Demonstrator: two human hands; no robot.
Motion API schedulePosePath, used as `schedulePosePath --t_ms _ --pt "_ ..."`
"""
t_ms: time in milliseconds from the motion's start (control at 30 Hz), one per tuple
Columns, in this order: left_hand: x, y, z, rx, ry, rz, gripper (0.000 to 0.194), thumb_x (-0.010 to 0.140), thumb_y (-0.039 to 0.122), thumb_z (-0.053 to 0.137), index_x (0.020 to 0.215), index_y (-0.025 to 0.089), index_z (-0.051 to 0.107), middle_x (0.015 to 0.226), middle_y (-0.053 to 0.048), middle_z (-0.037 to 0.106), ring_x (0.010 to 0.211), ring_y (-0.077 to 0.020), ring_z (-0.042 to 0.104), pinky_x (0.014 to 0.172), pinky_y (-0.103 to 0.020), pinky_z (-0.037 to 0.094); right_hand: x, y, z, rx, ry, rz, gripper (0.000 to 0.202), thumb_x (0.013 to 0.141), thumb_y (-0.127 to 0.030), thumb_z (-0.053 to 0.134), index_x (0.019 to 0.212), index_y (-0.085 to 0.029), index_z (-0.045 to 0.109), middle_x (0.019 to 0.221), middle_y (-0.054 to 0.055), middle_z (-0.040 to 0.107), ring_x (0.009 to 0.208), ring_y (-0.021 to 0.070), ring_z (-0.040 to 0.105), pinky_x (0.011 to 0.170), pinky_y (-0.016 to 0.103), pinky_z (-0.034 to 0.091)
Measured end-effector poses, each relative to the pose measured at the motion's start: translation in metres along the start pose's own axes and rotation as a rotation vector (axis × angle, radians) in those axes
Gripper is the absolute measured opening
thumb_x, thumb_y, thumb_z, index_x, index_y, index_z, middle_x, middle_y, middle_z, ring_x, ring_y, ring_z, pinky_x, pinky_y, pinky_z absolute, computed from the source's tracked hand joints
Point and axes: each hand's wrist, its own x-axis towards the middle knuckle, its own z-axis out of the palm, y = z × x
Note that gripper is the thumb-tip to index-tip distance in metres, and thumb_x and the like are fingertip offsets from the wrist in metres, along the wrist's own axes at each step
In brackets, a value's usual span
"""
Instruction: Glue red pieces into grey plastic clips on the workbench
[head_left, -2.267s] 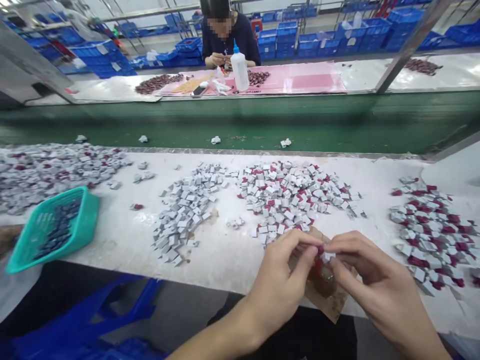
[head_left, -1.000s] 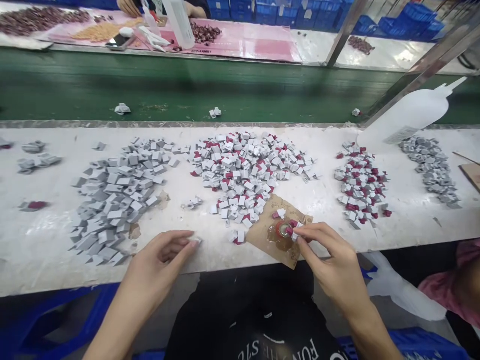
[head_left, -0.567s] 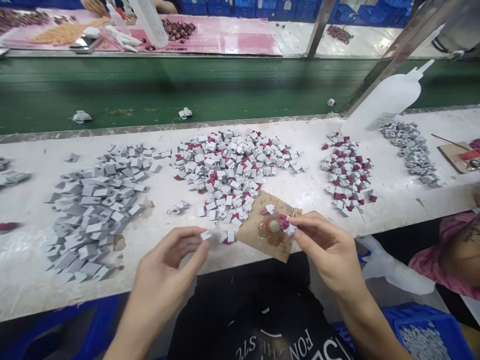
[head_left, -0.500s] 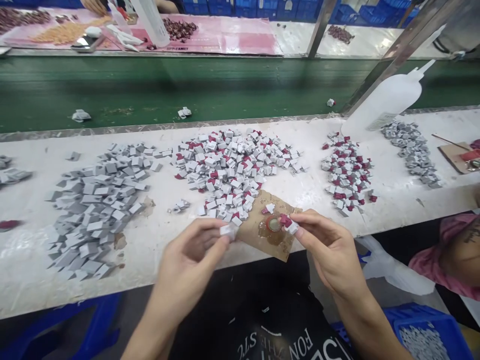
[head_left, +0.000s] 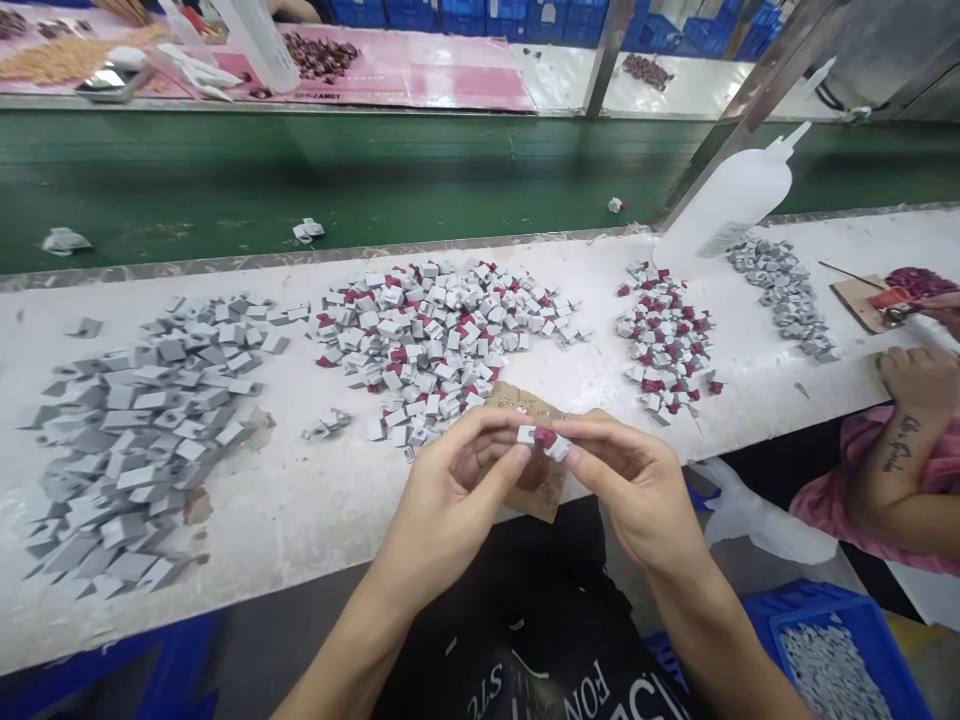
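Note:
Between the fingertips of my left hand (head_left: 469,480) is a small grey plastic block (head_left: 526,435). My right hand (head_left: 626,470) pinches a small maroon-and-grey plastic piece (head_left: 553,442). The two parts meet, or nearly so, in front of my chest; whether they are joined I cannot tell. Beneath my hands lies a brown card (head_left: 544,505), its middle mostly covered by them. Just beyond is a heap of mixed grey and maroon pieces (head_left: 427,335). A pile of plain grey blocks (head_left: 142,430) spreads to the left.
A smaller maroon-and-grey pile (head_left: 667,340) and a leaning white squeeze bottle (head_left: 731,200) stand to the right. Behind the table runs a green conveyor belt (head_left: 450,170). At far right is a co-worker's arm (head_left: 915,430). A blue crate (head_left: 832,650) of grey pieces sits low right.
My left hand has moved right, bringing its grey block up against or close to the maroon-and-grey piece in my right hand. The view has shifted right, showing more of the co-worker's arm.

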Motion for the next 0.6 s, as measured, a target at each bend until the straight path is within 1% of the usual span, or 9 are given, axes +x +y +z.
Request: schedulePosePath --t_ms 67,233,300,367,433,500,533,600 --pt "0.000 -0.001 0.000 0.069 -0.010 0.013 0.008 0.109 0.030 0.082 0.116 0.028 0.085 0.111 -0.002 0.085 0.101 -0.0173 0.083 0.090 -0.024 0.071 0.001 -0.001 -0.001 -0.045 -0.006 -0.013 0.017 0.105 -0.025 0.088 0.117 -0.033 0.097 0.109 0.005 0.086 0.099 0.0204 0.086 0.087 0.029 0.074" --pt "-0.001 -0.004 0.001 0.138 -0.017 0.052 0.009 0.110 0.028 0.078 0.117 0.028 0.084 0.116 -0.003 0.083 0.104 -0.0190 0.082 0.094 -0.028 0.069 0.005 -0.001 -0.002 -0.086 -0.015 -0.047 0.016 0.104 -0.024 0.089 0.115 -0.033 0.097 0.107 0.005 0.085 0.102 0.0195 0.085 0.089 0.028 0.072" --pt "0.002 -0.002 -0.001 0.164 -0.018 0.064 0.010 0.110 0.030 0.077 0.117 0.029 0.083 0.116 -0.003 0.082 0.104 -0.0195 0.082 0.094 -0.030 0.069 0.011 -0.002 -0.002 -0.089 -0.031 -0.043 0.015 0.105 -0.025 0.088 0.115 -0.033 0.096 0.108 0.006 0.086 0.101 0.0204 0.085 0.087 0.029 0.073" --pt "0.011 0.004 -0.006 0.221 -0.030 0.079 0.011 0.110 0.032 0.076 0.118 0.029 0.083 0.115 -0.003 0.083 0.105 -0.0213 0.081 0.093 -0.032 0.068 0.021 -0.005 -0.002 -0.091 -0.069 -0.032 0.015 0.105 -0.028 0.088 0.117 -0.032 0.096 0.111 0.006 0.087 0.102 0.0216 0.086 0.087 0.031 0.074" --pt "0.029 0.015 -0.014 0.330 -0.050 0.078 0.014 0.108 0.037 0.075 0.116 0.027 0.083 0.110 -0.005 0.083 0.100 -0.0241 0.080 0.088 -0.035 0.067 0.040 -0.008 -0.003 -0.115 -0.128 -0.028 0.015 0.105 -0.031 0.088 0.118 -0.031 0.095 0.116 0.007 0.089 0.107 0.0239 0.087 0.093 0.036 0.075" --pt "0.059 0.028 -0.023 0.462 -0.051 0.079 0.019 0.106 0.041 0.076 0.114 0.026 0.084 0.104 -0.007 0.083 0.093 -0.0268 0.078 0.081 -0.039 0.065 0.070 -0.011 -0.006 -0.190 -0.166 -0.043 0.021 0.102 -0.037 0.091 0.122 -0.031 0.094 0.124 0.008 0.090 0.114 0.0270 0.087 0.102 0.045 0.075" --pt "0.079 0.035 -0.028 0.521 -0.033 0.086 0.020 0.105 0.041 0.077 0.114 0.025 0.085 0.104 -0.008 0.083 0.091 -0.0278 0.077 0.080 -0.040 0.063 0.090 -0.011 -0.008 -0.269 -0.148 -0.063 0.027 0.101 -0.040 0.091 0.127 -0.031 0.093 0.129 0.008 0.089 0.117 0.0281 0.086 0.104 0.048 0.074" --pt "0.126 0.047 -0.040 0.603 0.053 0.109 0.018 0.102 0.038 0.081 0.111 0.023 0.086 0.109 -0.011 0.085 0.094 -0.0300 0.076 0.084 -0.043 0.063 0.139 -0.012 -0.016 -0.485 -0.029 -0.113 0.039 0.102 -0.040 0.088 0.140 -0.031 0.088 0.143 0.010 0.085 0.118 0.0293 0.085 0.104 0.051 0.074"
